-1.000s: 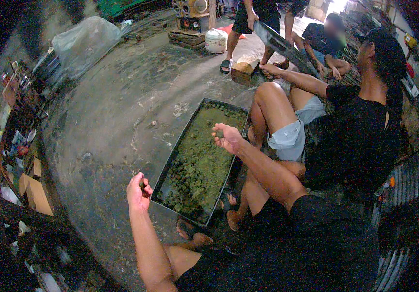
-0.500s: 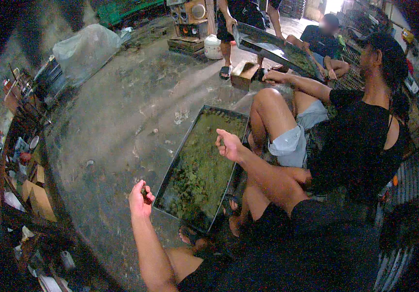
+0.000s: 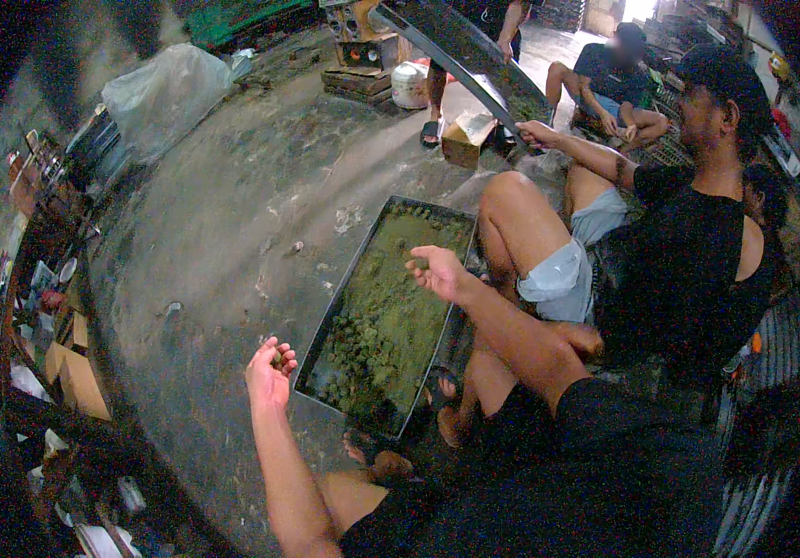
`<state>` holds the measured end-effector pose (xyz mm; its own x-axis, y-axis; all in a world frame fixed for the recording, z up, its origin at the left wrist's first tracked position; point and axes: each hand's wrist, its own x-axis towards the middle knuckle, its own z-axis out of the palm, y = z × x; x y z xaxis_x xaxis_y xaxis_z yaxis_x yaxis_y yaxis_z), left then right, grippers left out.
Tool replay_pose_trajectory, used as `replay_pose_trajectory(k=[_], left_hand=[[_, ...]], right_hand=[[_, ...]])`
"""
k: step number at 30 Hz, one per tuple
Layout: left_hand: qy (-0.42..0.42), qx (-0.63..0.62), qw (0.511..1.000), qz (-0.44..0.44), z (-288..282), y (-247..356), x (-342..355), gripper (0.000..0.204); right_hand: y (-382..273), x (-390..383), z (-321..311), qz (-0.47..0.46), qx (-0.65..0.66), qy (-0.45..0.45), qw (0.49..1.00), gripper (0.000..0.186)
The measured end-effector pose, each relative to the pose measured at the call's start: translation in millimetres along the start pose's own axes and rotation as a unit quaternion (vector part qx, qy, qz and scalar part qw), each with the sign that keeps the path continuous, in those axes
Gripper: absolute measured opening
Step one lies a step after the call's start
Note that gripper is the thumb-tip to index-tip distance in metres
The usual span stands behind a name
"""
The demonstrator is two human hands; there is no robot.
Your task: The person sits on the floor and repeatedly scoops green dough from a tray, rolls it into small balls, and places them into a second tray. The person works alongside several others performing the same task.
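At the near left corner of a dark rectangular tray (image 3: pixel 318 383) on the floor, holding green crumbly material (image 3: pixel 405 265), the left hand (image 3: pixel 271 368) is raised, fingers curled around a small dark lump (image 3: pixel 278 357). Over the tray's right half, the right hand (image 3: pixel 439 272) has its fingers bent around a small greenish piece (image 3: pixel 421 264), plainer to see than half a second ago. Beyond the tray's far end, a second tray (image 3: pixel 446 63), at a seated co-worker's hand (image 3: pixel 537 135), has swung leftward and tilted more steeply.
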<state>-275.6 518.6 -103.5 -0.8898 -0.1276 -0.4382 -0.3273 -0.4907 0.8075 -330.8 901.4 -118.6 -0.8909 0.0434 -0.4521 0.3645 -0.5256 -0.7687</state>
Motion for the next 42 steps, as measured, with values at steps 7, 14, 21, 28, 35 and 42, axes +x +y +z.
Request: replay_pose_trajectory(k=[7,14,21,28,35,42], left_hand=[[-0.064,0.008,0.998,-0.021,3.7,11.3,-17.6,0.032],[-0.059,0.051,0.997,-0.024,7.5,11.1,-23.5,0.042],[-0.022,0.092,0.995,-0.025,17.3,16.2,-17.5,0.025],[-0.021,0.138,0.990,0.020,15.2,8.5,-18.4,0.023],[-0.013,0.197,0.980,0.033,17.7,9.3,-16.8,0.025],[-0.006,0.236,0.970,0.050,14.7,6.4,-15.5,0.030]], right_hand=[[-6.7,-1.8,-9.4,0.038,-0.032,0.008,0.999,0.036],[9.7,4.4,-10.2,0.006,-0.070,0.012,0.997,0.034],[-2.6,22.8,-26.1,0.095,-0.031,-0.042,0.994,0.020],[-7.8,6.3,-11.7,0.081,-0.031,0.060,0.994,0.021],[-8.5,7.5,-10.7,0.087,-0.048,0.008,0.995,0.023],[-1.4,14.7,-6.6,0.084,-0.066,0.010,0.994,0.026]])
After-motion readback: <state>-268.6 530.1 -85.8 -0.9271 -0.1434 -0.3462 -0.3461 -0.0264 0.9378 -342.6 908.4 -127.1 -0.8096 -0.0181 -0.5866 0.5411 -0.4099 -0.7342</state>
